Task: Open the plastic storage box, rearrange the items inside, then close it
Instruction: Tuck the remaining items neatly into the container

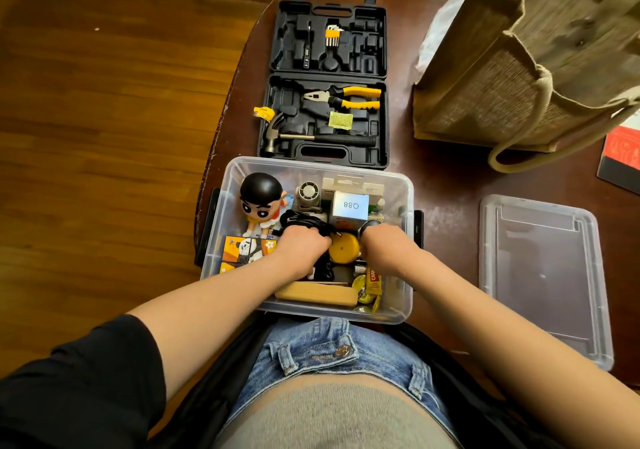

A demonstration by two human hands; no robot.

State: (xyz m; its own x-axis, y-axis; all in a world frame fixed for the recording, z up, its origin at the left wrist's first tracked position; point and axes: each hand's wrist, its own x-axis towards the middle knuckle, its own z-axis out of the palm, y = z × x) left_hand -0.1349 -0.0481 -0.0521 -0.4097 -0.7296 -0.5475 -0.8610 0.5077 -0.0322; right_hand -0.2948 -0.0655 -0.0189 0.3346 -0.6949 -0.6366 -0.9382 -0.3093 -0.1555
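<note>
The box (pixel 398 185) sat open on the table directly before the person, long axis left to right, its one lid (pixel 540 275) lying apart on the right, nearer the right hand (pixel 384 244). Both hands were inside it: the left hand (pixel 304 244) gripped a black cable (pixel 304 220), and the right curled round a dark object I could not identify, with one yellow disc (pixel 344 248) between them.

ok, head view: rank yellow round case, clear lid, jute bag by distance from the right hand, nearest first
1. yellow round case, touching or nearly touching the right hand, inside the box.
2. clear lid, on the table to the right.
3. jute bag, far right corner.
</note>
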